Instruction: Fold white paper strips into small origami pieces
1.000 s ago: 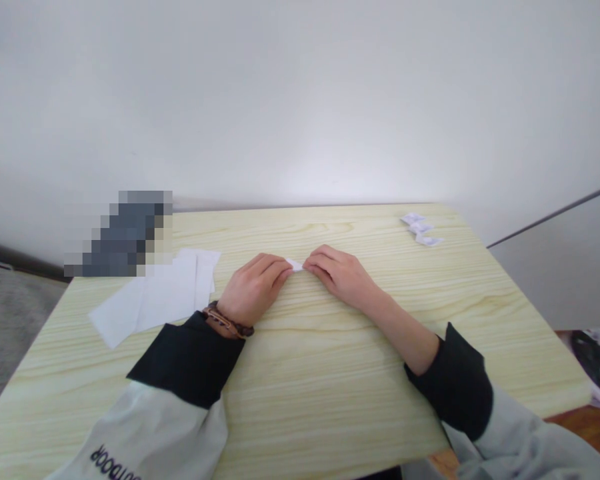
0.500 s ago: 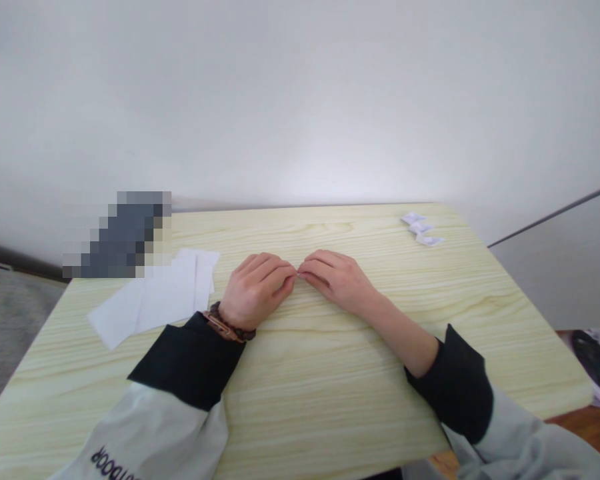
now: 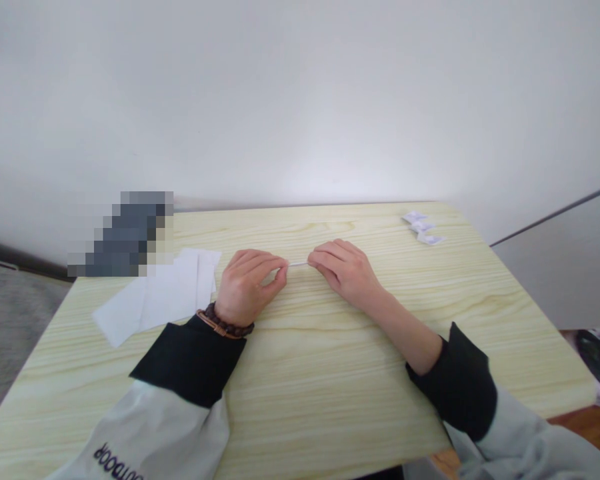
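Between my two hands runs a thin strip of white folded paper [image 3: 298,264], seen nearly edge-on just above the table. My left hand [image 3: 253,280], with a dark beaded bracelet [image 3: 225,322] at the wrist, pinches its left end between thumb and fingers. On the other end my right hand [image 3: 345,270] is closed, its fingers bent over the paper and hiding part of it. Beside my left hand lie several white paper sheets [image 3: 167,290], overlapping and flat.
Small folded white paper pieces [image 3: 420,227] stand in a row at the table's back right. A dark pixelated object [image 3: 125,237] lies at the back left. The wood-grain table [image 3: 330,387] meets a white wall [image 3: 300,100].
My hands have moved apart from nearly touching, the left slightly leftward and the right rightward and up. More of the white paper now shows between them.
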Demonstrator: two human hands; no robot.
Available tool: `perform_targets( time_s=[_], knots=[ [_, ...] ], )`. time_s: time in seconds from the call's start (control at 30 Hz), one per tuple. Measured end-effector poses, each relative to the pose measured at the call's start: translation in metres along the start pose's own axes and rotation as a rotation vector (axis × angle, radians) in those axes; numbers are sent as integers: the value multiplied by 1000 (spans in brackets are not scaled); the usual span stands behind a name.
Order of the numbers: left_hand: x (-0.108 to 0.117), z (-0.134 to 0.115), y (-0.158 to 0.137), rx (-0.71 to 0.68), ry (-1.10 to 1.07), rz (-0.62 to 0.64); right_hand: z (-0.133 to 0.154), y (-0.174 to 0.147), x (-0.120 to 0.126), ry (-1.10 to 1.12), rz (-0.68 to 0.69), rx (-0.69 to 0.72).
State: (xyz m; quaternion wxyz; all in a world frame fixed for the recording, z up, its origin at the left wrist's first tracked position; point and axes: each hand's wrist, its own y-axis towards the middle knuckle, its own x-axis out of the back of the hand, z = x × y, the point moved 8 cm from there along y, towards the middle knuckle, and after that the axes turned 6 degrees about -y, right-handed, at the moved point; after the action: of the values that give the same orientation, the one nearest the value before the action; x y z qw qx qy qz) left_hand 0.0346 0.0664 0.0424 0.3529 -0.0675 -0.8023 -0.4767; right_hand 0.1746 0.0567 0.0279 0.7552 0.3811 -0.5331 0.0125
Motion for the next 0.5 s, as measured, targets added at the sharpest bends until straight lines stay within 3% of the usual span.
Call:
perform_targets(
  time_s=[0.5],
  knots=[
    [-7,9,-4,168,-155,136,-13,-2,3,103,-31,-94]
  ],
)
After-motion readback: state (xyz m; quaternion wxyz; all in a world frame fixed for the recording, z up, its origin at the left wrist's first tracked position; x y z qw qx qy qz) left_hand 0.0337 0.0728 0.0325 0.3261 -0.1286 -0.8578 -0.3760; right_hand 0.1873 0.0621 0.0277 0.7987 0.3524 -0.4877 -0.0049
